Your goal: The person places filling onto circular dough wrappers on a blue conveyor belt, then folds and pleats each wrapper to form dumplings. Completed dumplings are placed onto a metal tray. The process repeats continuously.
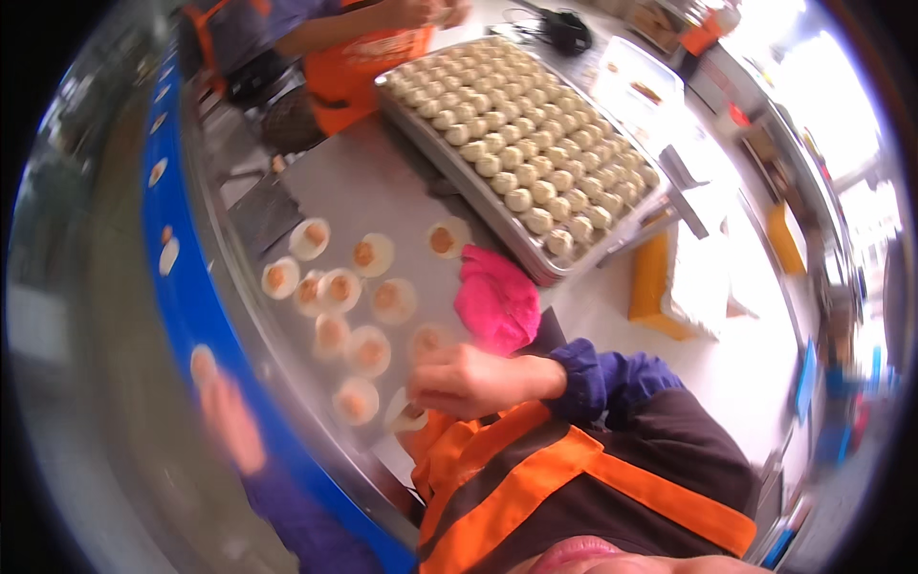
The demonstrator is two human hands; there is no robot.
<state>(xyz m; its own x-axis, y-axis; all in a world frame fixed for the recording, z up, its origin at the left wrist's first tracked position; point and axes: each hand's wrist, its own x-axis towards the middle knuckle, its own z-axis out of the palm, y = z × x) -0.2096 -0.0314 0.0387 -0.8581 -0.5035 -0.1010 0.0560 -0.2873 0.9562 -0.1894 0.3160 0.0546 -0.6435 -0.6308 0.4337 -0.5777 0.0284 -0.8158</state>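
Observation:
My left hand (232,421), blurred, stretches over the blue conveyor belt (196,297). Its extended fingers reach a pale round dough wrapper (202,365) and seem to touch it. Closer to my body, my right hand (464,380) is closed with curled fingers; whatever it holds is hidden. Beside its fingertips are a filled wrapper (430,340) and another pale wrapper (406,411), partly covered. Several flat wrappers with orange-brown filling, such as this one (368,350), lie on the metal table (382,182).
A large metal tray (459,167) of many shaped buns stands at the back right of the table. A pink cloth (497,298) lies between tray and right hand. Across the table a person in an orange apron (359,72) works. More wrappers sit along the belt; a yellow-sided box (660,287) is at right.

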